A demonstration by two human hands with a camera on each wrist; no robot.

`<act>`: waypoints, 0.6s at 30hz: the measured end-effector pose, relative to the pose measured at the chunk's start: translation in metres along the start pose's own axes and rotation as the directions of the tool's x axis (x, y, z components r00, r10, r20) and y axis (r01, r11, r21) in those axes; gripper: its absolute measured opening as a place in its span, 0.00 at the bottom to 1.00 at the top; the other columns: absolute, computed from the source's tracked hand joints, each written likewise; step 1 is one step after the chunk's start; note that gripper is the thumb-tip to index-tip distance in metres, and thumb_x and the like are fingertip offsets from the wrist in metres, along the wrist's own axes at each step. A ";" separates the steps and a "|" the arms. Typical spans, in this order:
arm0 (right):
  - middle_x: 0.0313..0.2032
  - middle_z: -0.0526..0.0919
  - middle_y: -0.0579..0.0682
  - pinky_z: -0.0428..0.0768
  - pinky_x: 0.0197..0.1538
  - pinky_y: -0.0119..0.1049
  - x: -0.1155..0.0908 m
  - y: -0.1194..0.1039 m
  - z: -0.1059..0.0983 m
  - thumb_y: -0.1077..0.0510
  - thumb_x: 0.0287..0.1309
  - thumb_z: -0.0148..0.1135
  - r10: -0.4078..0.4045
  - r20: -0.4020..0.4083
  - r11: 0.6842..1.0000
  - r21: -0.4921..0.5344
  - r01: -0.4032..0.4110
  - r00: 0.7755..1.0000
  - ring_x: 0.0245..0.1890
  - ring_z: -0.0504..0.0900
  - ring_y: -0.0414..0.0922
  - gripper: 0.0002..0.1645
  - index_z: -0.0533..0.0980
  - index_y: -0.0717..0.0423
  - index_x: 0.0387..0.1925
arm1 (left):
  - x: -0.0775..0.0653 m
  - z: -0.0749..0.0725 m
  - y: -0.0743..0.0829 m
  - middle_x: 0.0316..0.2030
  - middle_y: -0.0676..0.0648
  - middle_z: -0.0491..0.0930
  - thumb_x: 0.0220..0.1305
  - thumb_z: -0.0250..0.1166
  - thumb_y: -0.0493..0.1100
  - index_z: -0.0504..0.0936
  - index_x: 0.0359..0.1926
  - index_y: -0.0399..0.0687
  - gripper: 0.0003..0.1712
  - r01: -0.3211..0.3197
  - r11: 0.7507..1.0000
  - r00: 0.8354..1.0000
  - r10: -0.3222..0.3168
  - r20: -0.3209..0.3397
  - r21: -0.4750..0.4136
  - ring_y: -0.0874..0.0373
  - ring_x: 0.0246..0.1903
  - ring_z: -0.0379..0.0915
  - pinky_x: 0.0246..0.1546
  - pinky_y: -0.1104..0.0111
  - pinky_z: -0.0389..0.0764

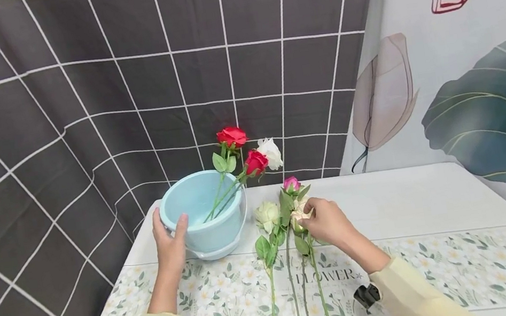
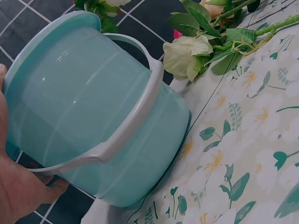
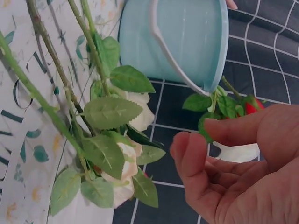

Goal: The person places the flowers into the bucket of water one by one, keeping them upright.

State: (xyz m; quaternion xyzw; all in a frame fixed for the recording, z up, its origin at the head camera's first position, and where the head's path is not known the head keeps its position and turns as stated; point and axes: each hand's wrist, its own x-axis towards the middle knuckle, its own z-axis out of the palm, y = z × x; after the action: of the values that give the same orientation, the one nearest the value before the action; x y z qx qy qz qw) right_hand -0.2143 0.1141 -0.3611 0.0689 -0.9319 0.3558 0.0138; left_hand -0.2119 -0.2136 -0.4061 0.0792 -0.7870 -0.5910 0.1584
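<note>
A light-blue bucket [image 1: 215, 233] with a white handle [image 2: 133, 123] stands at the back left of the table. My left hand [image 1: 170, 248] grips its near left side, thumb at the rim. Two red roses [image 1: 232, 136] and a white flower [image 1: 270, 154] lean out over the bucket's right rim, stems inside. Right of it lie several long-stemmed roses: a whitish one [image 1: 267, 216], a pink one [image 1: 292, 184] and a peach-cream one [image 3: 122, 175]. My right hand [image 1: 330, 220] hovers close over the cream blooms; the right wrist view shows a gap between thumb and bent fingers, nothing held.
The white table [image 1: 414, 200] carries a floral-print band [image 1: 458, 269] lettered FLOWER, and the loose stems [image 1: 295, 292] run across it toward the front edge. Dark grid-patterned cloth [image 1: 202, 73] hangs behind and to the left, and a leaf-printed curtain [image 1: 433, 57] at the right.
</note>
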 end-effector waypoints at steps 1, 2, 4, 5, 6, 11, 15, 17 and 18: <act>0.15 0.76 0.49 0.73 0.23 0.36 -0.001 0.001 -0.001 0.61 0.57 0.66 0.004 0.010 1.000 -0.005 -0.004 1.000 0.14 0.74 0.42 0.15 0.75 0.68 0.42 | 0.000 0.000 0.000 0.75 0.45 0.33 0.68 0.51 0.66 0.29 0.76 0.64 0.50 -0.001 1.000 1.000 0.001 0.001 0.001 0.46 0.74 0.29 0.71 0.46 0.35; 0.15 0.76 0.49 0.73 0.23 0.36 -0.002 0.002 -0.002 0.61 0.57 0.66 0.006 0.018 1.000 -0.016 -0.005 1.000 0.14 0.74 0.42 0.16 0.74 0.68 0.43 | 0.000 0.000 0.000 0.75 0.45 0.33 0.68 0.51 0.66 0.29 0.76 0.63 0.50 -0.001 1.000 1.000 0.001 0.002 0.001 0.46 0.74 0.29 0.71 0.46 0.35; 0.14 0.76 0.49 0.72 0.21 0.35 -0.005 0.004 -0.004 0.62 0.56 0.67 0.009 0.035 0.999 -0.034 -0.008 0.999 0.13 0.74 0.42 0.17 0.73 0.68 0.43 | 0.000 0.000 0.000 0.75 0.45 0.33 0.68 0.50 0.66 0.29 0.76 0.62 0.50 0.000 1.000 1.000 0.000 0.001 0.002 0.46 0.74 0.29 0.71 0.45 0.35; 0.13 0.75 0.49 0.72 0.21 0.35 -0.007 0.004 -0.004 0.62 0.55 0.67 0.010 0.043 0.999 -0.043 -0.008 0.999 0.13 0.74 0.42 0.17 0.73 0.68 0.43 | 0.000 0.000 0.000 0.75 0.45 0.33 0.68 0.50 0.66 0.29 0.76 0.62 0.50 -0.001 1.000 1.000 0.001 0.001 0.001 0.45 0.74 0.29 0.71 0.45 0.35; 0.13 0.75 0.49 0.71 0.20 0.35 -0.009 0.005 -0.004 0.62 0.55 0.67 0.016 0.052 0.998 -0.055 -0.013 0.999 0.13 0.74 0.42 0.17 0.73 0.68 0.43 | 0.000 0.000 0.000 0.75 0.45 0.33 0.68 0.50 0.66 0.29 0.76 0.62 0.50 -0.002 1.000 1.000 0.002 0.001 0.001 0.45 0.74 0.29 0.71 0.45 0.34; 0.15 0.75 0.50 0.71 0.19 0.35 -0.017 0.005 -0.004 0.63 0.55 0.68 0.047 0.106 0.994 -0.099 -0.036 0.993 0.13 0.75 0.43 0.21 0.71 0.68 0.47 | 0.000 0.000 0.000 0.75 0.45 0.34 0.68 0.50 0.66 0.29 0.75 0.65 0.49 -0.007 1.000 1.000 0.007 -0.002 -0.008 0.46 0.74 0.29 0.71 0.46 0.34; 0.16 0.75 0.50 0.71 0.20 0.35 -0.024 0.005 -0.002 0.62 0.55 0.69 0.074 0.140 0.992 -0.114 -0.058 0.987 0.14 0.74 0.43 0.24 0.70 0.69 0.50 | 0.001 0.000 0.000 0.75 0.45 0.34 0.67 0.51 0.66 0.30 0.76 0.64 0.49 -0.009 1.000 1.000 0.009 -0.003 -0.016 0.46 0.74 0.29 0.71 0.47 0.34; 0.17 0.75 0.51 0.71 0.21 0.35 -0.027 0.006 0.000 0.62 0.54 0.69 0.085 0.157 0.990 -0.124 -0.066 0.984 0.15 0.74 0.43 0.25 0.70 0.69 0.50 | 0.001 0.000 0.000 0.75 0.45 0.34 0.67 0.51 0.66 0.30 0.76 0.64 0.49 -0.010 1.000 1.000 0.010 -0.002 -0.019 0.46 0.74 0.29 0.71 0.47 0.34; 0.19 0.76 0.52 0.72 0.21 0.35 -0.029 0.007 0.001 0.62 0.53 0.70 0.088 0.161 0.989 -0.134 -0.066 0.983 0.16 0.74 0.44 0.26 0.70 0.69 0.51 | 0.001 0.000 0.000 0.75 0.45 0.34 0.67 0.51 0.66 0.30 0.76 0.64 0.49 -0.010 1.000 1.000 0.010 -0.001 -0.020 0.46 0.74 0.29 0.71 0.47 0.34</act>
State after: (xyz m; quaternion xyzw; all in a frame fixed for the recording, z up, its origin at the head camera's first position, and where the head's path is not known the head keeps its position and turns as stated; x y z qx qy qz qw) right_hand -0.1869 0.1225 -0.3686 0.0611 -0.9528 0.2884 -0.0733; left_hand -0.2133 -0.2137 -0.4060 0.0741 -0.7813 -0.5981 0.1625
